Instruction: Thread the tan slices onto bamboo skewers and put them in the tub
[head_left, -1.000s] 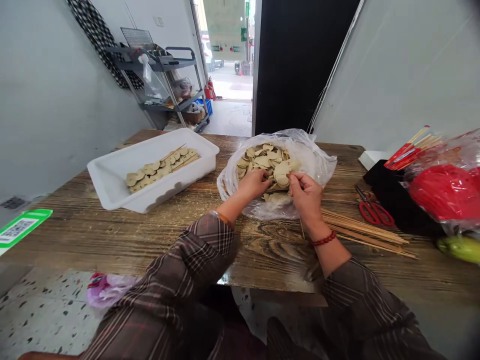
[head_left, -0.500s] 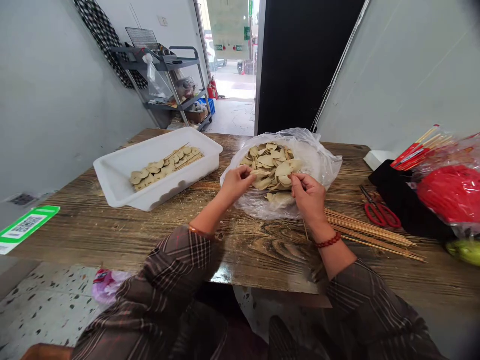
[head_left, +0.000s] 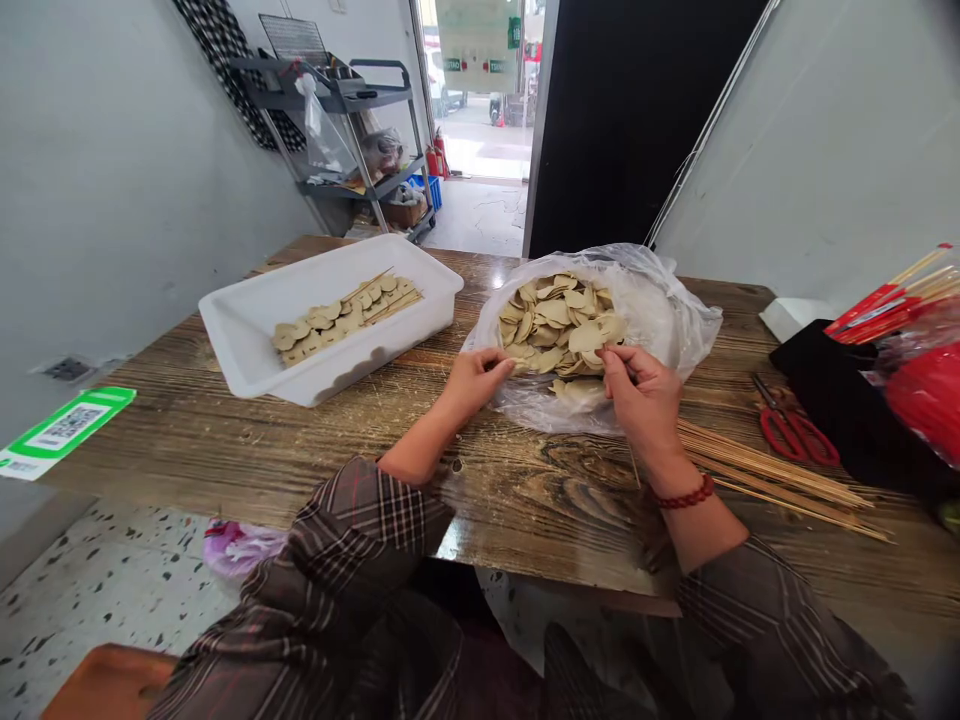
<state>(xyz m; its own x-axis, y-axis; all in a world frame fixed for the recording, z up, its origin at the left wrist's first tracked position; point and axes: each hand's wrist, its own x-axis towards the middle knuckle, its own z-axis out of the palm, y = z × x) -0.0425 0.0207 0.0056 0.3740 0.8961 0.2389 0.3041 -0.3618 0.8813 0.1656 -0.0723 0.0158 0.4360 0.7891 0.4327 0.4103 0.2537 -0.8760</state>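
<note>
A clear plastic bag (head_left: 686,325) lies spread on the wooden table, full of pale, thin, flat slices (head_left: 553,312). At the bag's near left rim is my left hand (head_left: 477,382), thumb and fingers pinched together; what they grip, if anything, is hidden. My right hand (head_left: 646,398) is closed around a thin skewer (head_left: 634,466), whose lower end shows below the palm. A rounded slice (head_left: 589,338) sits at the right fingertips, over the pile; whether the skewer pierces it I cannot tell. Bare skewers (head_left: 780,470) lie beside my right wrist.
On the left stands a white plastic tub (head_left: 247,345) with skewered slices (head_left: 337,320) in it. Red-handled scissors (head_left: 799,435) and a black holder (head_left: 840,385) with red-wrapped sticks (head_left: 892,300) are at the right. A grey cart (head_left: 337,100) stands behind the table.
My left hand has moved away from the slices, leftward to the bag's rim. The right hand stays by the same slice. The whole view has shifted slightly.
</note>
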